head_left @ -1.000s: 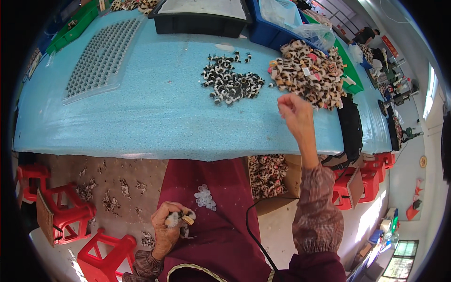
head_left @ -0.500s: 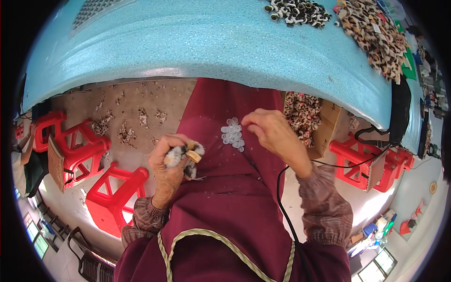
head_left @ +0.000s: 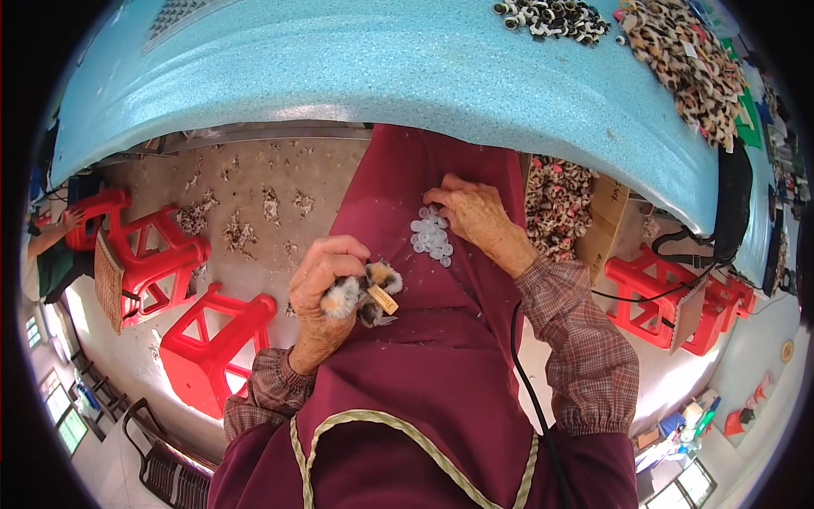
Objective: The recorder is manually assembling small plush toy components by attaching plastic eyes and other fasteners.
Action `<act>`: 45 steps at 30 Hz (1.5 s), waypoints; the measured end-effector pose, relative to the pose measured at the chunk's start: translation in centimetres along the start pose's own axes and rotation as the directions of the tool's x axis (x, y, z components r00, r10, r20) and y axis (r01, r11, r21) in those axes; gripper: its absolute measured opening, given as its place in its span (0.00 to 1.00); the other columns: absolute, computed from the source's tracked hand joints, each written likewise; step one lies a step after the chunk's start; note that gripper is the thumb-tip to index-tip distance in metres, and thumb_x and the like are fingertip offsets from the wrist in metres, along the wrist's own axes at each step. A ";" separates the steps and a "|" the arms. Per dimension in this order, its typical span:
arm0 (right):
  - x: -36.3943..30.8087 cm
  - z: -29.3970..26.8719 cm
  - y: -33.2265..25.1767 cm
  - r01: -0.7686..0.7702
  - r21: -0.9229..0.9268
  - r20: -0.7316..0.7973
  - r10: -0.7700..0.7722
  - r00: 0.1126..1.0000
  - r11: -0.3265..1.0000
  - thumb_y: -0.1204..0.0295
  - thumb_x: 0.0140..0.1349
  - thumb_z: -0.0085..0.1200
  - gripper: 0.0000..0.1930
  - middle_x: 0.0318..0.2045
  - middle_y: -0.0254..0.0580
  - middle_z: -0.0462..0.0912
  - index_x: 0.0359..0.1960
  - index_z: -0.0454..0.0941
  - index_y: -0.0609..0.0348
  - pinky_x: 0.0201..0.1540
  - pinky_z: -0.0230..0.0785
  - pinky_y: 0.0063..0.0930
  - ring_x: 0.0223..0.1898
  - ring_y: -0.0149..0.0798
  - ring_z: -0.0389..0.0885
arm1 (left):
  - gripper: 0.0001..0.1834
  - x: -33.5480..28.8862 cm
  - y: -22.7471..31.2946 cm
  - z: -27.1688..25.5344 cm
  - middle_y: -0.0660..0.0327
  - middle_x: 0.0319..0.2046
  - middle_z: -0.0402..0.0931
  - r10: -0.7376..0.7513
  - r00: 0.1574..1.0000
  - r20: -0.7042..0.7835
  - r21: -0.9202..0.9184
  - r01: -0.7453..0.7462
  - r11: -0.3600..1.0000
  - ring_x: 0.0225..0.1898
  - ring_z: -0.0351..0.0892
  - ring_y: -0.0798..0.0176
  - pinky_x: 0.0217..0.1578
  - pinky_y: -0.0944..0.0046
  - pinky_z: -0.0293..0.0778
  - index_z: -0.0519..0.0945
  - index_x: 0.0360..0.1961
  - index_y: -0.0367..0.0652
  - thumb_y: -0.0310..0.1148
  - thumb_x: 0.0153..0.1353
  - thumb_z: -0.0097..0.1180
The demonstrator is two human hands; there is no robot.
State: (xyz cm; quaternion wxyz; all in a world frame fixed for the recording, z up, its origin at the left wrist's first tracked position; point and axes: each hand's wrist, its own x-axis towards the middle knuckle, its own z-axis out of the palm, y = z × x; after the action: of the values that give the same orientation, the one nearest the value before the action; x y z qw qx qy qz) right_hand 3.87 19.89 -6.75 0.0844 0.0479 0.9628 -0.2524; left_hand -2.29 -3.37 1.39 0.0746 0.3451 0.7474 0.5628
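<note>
In my left hand (head_left: 326, 284) is a small furry plush piece (head_left: 343, 297) in white, black and tan, with a tan fabric label (head_left: 383, 299) sticking out of it. The fingers wrap over its top and hide part of it. My right hand (head_left: 479, 216) reaches to the far edge of a heap of small clear plastic discs (head_left: 432, 237) lying on my maroon apron (head_left: 424, 322). Its fingers are bent and drawn together at the discs; whatever is between the fingertips is hidden.
A blue-covered table (head_left: 356, 76) spans the far side, bearing black-and-white small parts (head_left: 555, 21) and a mound of spotted plush pieces (head_left: 687, 68). Below stands a cardboard box (head_left: 606, 220) of similar pieces. Red stools (head_left: 212, 339) flank me; scraps litter the floor. A black cable (head_left: 530, 399) crosses my right side.
My right hand has moved left onto the far edge of the disc heap. The left hand has shifted slightly right with the plush piece, and its label now faces up more. The view has swung slightly.
</note>
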 end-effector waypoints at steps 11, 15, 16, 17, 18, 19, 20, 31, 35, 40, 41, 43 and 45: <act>-0.2 -0.5 0.7 0.052 0.068 -0.035 -0.049 0.998 0.996 0.72 0.54 0.55 0.07 0.31 0.38 0.77 0.35 0.81 0.52 0.38 0.72 0.39 0.35 0.46 0.80 | 0.10 -0.5 0.3 -0.1 0.54 0.36 0.75 0.096 0.995 -0.014 -0.048 -0.096 0.994 0.35 0.76 0.60 0.35 0.67 0.72 0.77 0.27 0.38 0.18 0.40 0.61; -1.4 -4.2 -3.6 0.037 0.540 -0.152 0.054 0.987 0.841 0.75 0.54 0.58 0.05 0.24 0.37 0.80 0.32 0.81 0.59 0.28 0.72 0.27 0.25 0.33 0.80 | 0.14 -1.4 0.9 -0.8 0.53 0.42 0.74 0.142 0.988 0.063 -0.154 -0.131 0.979 0.41 0.77 0.56 0.40 0.64 0.74 0.82 0.32 0.40 0.22 0.39 0.65; -2.0 -5.5 -5.4 -0.075 0.757 -0.028 0.147 0.989 0.649 0.76 0.53 0.59 0.05 0.23 0.35 0.81 0.32 0.80 0.60 0.27 0.71 0.23 0.24 0.26 0.79 | 0.14 -1.4 0.9 -0.9 0.53 0.42 0.74 0.138 0.988 0.065 -0.150 -0.127 0.981 0.41 0.77 0.56 0.40 0.64 0.74 0.82 0.32 0.40 0.22 0.39 0.65; -2.6 -6.3 -6.8 -0.114 0.865 0.044 0.154 0.987 0.488 0.77 0.54 0.59 0.05 0.23 0.34 0.81 0.32 0.80 0.61 0.27 0.70 0.19 0.24 0.22 0.77 | 0.14 -1.3 1.1 -1.0 0.53 0.42 0.74 0.162 0.981 0.107 -0.142 -0.147 0.979 0.41 0.77 0.56 0.40 0.63 0.74 0.82 0.32 0.40 0.22 0.39 0.65; -3.3 -6.9 -8.2 -0.157 0.938 0.115 0.150 0.982 0.308 0.79 0.55 0.59 0.04 0.23 0.32 0.81 0.33 0.80 0.63 0.26 0.68 0.15 0.25 0.19 0.75 | 0.14 -1.1 1.3 -1.0 0.54 0.41 0.74 0.186 0.971 0.150 -0.136 -0.166 0.977 0.41 0.76 0.56 0.40 0.63 0.74 0.82 0.32 0.41 0.22 0.39 0.66; -3.7 -7.1 -9.2 -0.172 0.955 0.140 0.142 0.980 0.241 0.80 0.56 0.57 0.04 0.24 0.30 0.80 0.33 0.80 0.63 0.27 0.69 0.14 0.26 0.19 0.76 | 0.15 -0.8 1.6 -1.1 0.54 0.41 0.74 0.190 0.965 0.179 -0.130 -0.168 0.977 0.41 0.76 0.56 0.40 0.63 0.74 0.83 0.32 0.41 0.23 0.38 0.66; -4.0 -6.6 -9.6 -0.175 0.963 0.154 0.115 0.981 0.207 0.80 0.56 0.57 0.04 0.25 0.31 0.80 0.34 0.79 0.64 0.28 0.69 0.14 0.28 0.19 0.76 | 0.15 -0.7 1.6 -1.0 0.54 0.41 0.74 0.188 0.965 0.184 -0.128 -0.166 0.978 0.41 0.76 0.56 0.40 0.63 0.74 0.83 0.32 0.41 0.23 0.38 0.66; -5.1 -5.5 -9.5 -0.162 0.950 0.143 0.089 0.986 0.268 0.78 0.58 0.55 0.06 0.28 0.31 0.81 0.36 0.80 0.66 0.33 0.69 0.16 0.30 0.21 0.76 | 0.14 -0.8 1.8 0.1 0.54 0.41 0.73 0.100 0.987 0.124 -0.118 -0.085 0.989 0.39 0.77 0.60 0.38 0.66 0.75 0.82 0.33 0.39 0.20 0.41 0.66; -5.3 -5.0 -9.5 -0.164 0.949 0.136 0.119 0.984 0.271 0.78 0.59 0.54 0.06 0.28 0.32 0.81 0.36 0.80 0.66 0.33 0.69 0.16 0.30 0.21 0.76 | 0.13 -1.0 1.1 0.6 0.54 0.41 0.72 0.084 0.992 0.093 -0.122 -0.073 0.990 0.38 0.77 0.60 0.36 0.67 0.75 0.81 0.33 0.39 0.19 0.41 0.65; -5.6 -4.1 -9.7 -0.116 0.971 0.080 0.173 0.982 0.210 0.76 0.59 0.55 0.05 0.24 0.30 0.81 0.35 0.80 0.64 0.30 0.68 0.15 0.28 0.19 0.75 | 0.12 -1.3 0.9 1.0 0.54 0.41 0.72 0.079 0.996 0.044 -0.101 -0.074 0.992 0.37 0.77 0.62 0.36 0.69 0.75 0.81 0.31 0.38 0.18 0.42 0.64; -5.7 -4.1 -9.8 -0.116 0.971 0.079 0.174 0.982 0.209 0.76 0.59 0.55 0.05 0.24 0.30 0.81 0.35 0.80 0.64 0.30 0.68 0.15 0.28 0.19 0.75 | 0.12 -1.3 0.9 1.0 0.54 0.41 0.72 0.079 0.996 0.045 -0.102 -0.074 0.992 0.37 0.77 0.62 0.36 0.69 0.75 0.81 0.31 0.38 0.18 0.42 0.64; -5.9 -4.0 -9.9 -0.118 0.980 0.085 0.203 0.975 0.160 0.76 0.60 0.54 0.05 0.25 0.30 0.81 0.35 0.80 0.64 0.31 0.69 0.15 0.29 0.19 0.76 | 0.13 -1.3 0.9 1.2 0.53 0.40 0.73 0.082 0.997 0.018 -0.096 -0.080 0.992 0.37 0.77 0.61 0.37 0.67 0.74 0.81 0.33 0.38 0.18 0.42 0.64; -6.0 -3.9 -9.9 -0.124 0.978 0.087 0.212 0.973 0.166 0.77 0.60 0.53 0.05 0.27 0.31 0.81 0.36 0.80 0.65 0.33 0.69 0.15 0.30 0.20 0.76 | 0.14 -0.9 0.9 1.4 0.53 0.39 0.74 0.099 0.995 0.007 -0.031 -0.099 0.995 0.37 0.77 0.60 0.38 0.67 0.74 0.81 0.34 0.38 0.19 0.42 0.63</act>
State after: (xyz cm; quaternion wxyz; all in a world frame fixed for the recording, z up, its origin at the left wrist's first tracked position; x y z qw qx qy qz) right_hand 7.90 12.96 2.45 0.0281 0.2051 0.5713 -0.7942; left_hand -0.49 -2.68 1.40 0.0550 0.3828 0.7203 0.5758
